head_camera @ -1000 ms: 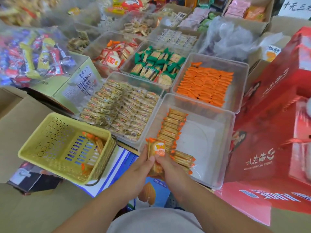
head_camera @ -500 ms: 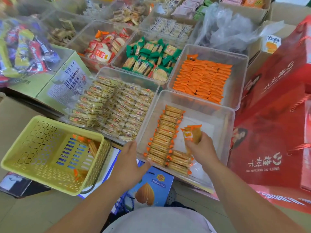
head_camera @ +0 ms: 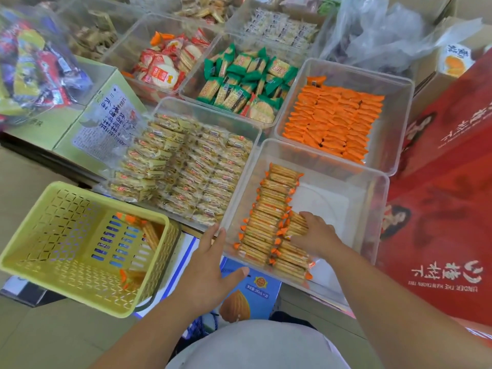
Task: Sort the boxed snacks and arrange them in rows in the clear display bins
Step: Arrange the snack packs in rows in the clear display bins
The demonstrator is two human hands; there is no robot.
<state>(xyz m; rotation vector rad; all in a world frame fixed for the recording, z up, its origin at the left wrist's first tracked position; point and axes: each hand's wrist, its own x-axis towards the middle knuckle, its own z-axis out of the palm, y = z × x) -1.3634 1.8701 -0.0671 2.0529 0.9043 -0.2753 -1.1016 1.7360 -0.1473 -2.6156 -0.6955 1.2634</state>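
Note:
A clear bin (head_camera: 372, 198) in front of me holds two rows of orange-ended cracker packs (head_camera: 269, 209). My right hand (head_camera: 316, 233) is inside the bin, its fingers pressing a cracker pack (head_camera: 294, 225) down onto the shorter right row. My left hand (head_camera: 210, 265) rests with straight fingers against the bin's near left corner and holds nothing. A yellow basket (head_camera: 66, 235) at the left contains a few more of the same packs (head_camera: 149, 230).
More clear bins stand behind: orange packs (head_camera: 332, 118), green-ended crackers (head_camera: 245, 81), pale yellow packs (head_camera: 186, 166), red-white rice crackers (head_camera: 165, 65). A big red gift box (head_camera: 447, 182) flanks the right. A green carton (head_camera: 87, 121) and a candy bag (head_camera: 29, 67) sit left.
My right hand carried the pack from both hands into the bin and lowered it onto the right row. My left hand let go and moved to the bin's corner.

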